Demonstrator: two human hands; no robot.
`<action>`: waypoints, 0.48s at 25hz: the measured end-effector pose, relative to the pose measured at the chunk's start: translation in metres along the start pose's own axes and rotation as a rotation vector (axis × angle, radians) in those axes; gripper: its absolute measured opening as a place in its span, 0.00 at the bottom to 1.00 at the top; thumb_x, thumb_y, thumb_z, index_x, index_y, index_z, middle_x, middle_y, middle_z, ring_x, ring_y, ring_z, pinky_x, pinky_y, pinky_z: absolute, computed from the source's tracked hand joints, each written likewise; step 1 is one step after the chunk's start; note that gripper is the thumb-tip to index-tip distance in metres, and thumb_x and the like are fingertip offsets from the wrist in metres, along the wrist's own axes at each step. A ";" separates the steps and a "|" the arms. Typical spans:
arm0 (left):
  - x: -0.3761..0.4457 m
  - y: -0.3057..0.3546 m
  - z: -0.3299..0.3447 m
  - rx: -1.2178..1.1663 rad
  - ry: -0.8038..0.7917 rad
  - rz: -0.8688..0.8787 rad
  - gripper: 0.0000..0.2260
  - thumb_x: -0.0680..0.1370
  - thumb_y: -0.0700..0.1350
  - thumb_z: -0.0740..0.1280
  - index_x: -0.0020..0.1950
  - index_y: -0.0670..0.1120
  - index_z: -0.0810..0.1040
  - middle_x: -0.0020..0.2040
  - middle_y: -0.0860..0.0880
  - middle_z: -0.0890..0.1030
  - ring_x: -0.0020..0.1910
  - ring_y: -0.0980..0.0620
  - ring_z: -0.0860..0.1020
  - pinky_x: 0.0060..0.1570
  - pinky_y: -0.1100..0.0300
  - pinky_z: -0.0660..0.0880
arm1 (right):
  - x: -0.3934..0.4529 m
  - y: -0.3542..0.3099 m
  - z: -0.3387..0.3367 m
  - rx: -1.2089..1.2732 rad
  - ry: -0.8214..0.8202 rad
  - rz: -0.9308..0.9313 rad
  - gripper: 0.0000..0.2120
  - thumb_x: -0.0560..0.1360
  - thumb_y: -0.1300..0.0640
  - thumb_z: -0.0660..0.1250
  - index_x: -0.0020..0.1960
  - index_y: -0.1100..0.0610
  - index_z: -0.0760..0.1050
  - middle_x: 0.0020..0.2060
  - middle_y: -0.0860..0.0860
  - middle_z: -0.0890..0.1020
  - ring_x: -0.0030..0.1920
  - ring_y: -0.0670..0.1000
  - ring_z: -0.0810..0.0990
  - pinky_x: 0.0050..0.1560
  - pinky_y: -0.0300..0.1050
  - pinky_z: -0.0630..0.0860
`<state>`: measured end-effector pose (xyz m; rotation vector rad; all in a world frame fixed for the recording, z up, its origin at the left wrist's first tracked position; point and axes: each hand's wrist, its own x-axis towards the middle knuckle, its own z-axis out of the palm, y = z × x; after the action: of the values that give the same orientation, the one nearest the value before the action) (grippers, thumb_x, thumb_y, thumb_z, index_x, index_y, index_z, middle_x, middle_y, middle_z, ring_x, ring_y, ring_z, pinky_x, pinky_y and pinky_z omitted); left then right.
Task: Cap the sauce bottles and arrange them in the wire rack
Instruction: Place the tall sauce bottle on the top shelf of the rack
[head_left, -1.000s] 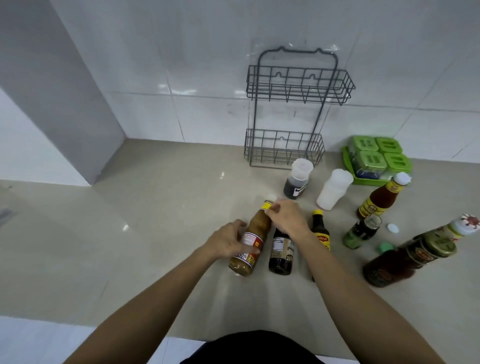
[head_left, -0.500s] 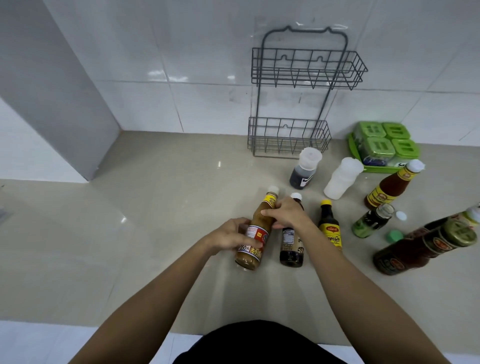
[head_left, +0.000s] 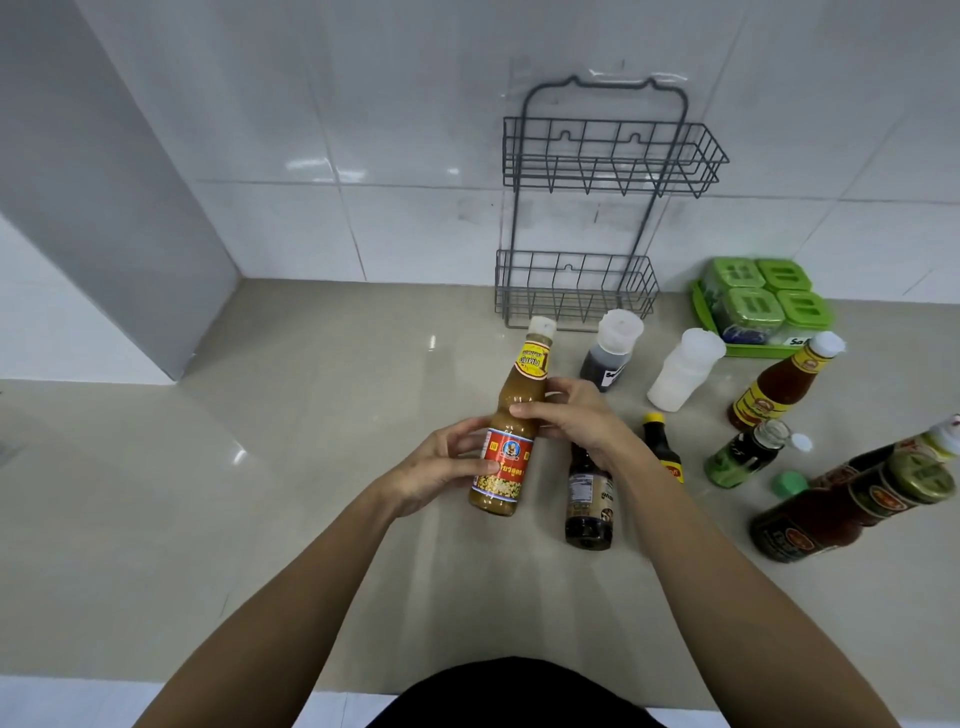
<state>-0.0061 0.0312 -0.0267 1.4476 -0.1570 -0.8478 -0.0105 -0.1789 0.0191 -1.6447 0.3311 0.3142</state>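
I hold a tan sauce bottle (head_left: 511, 431) with a red label and a white cap above the counter, tilted slightly right. My left hand (head_left: 441, 467) grips its lower body and my right hand (head_left: 576, 415) wraps its shoulder. The grey two-tier wire rack (head_left: 576, 280) stands against the tiled wall behind, with both baskets bare. A dark soy bottle (head_left: 589, 499) stands under my right wrist. Beside it is a yellow-capped dark bottle (head_left: 662, 447). An uncapped green bottle (head_left: 743, 457) stands further right, with a white cap (head_left: 801, 442) and a green cap (head_left: 789, 483) loose near it.
A dark squeeze bottle (head_left: 610, 351) and a white squeeze bottle (head_left: 683, 369) stand before the rack. A red chilli bottle (head_left: 779, 387) and two large dark bottles (head_left: 852, 499) are at the right. A green tray of lidded boxes (head_left: 763, 306) sits by the wall.
The tan bottle has risen off the counter and moved toward the rack. My right hand slid from its cap down to its shoulder. The camera view tilted up slightly.
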 end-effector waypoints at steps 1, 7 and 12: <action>0.001 0.005 0.000 -0.011 0.020 0.011 0.27 0.72 0.38 0.74 0.70 0.48 0.71 0.63 0.44 0.79 0.62 0.45 0.79 0.58 0.51 0.79 | 0.000 -0.007 0.000 -0.010 0.011 -0.034 0.24 0.67 0.61 0.78 0.60 0.61 0.75 0.48 0.52 0.83 0.46 0.47 0.83 0.38 0.35 0.81; 0.008 0.033 0.006 0.177 0.113 0.102 0.24 0.71 0.44 0.76 0.66 0.46 0.74 0.60 0.46 0.80 0.60 0.47 0.80 0.59 0.55 0.78 | 0.010 -0.055 -0.011 -0.029 0.097 -0.156 0.26 0.65 0.61 0.79 0.60 0.62 0.76 0.51 0.58 0.84 0.48 0.53 0.85 0.44 0.43 0.83; 0.016 0.063 0.002 0.168 0.113 0.202 0.20 0.74 0.42 0.72 0.66 0.45 0.75 0.59 0.47 0.81 0.57 0.50 0.81 0.57 0.57 0.79 | 0.014 -0.083 -0.021 -0.065 0.098 -0.219 0.27 0.67 0.57 0.78 0.63 0.59 0.74 0.54 0.55 0.83 0.51 0.52 0.84 0.50 0.48 0.82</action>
<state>0.0295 0.0138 0.0241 1.6027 -0.2894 -0.5975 0.0357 -0.1924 0.0918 -1.7463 0.2131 0.0804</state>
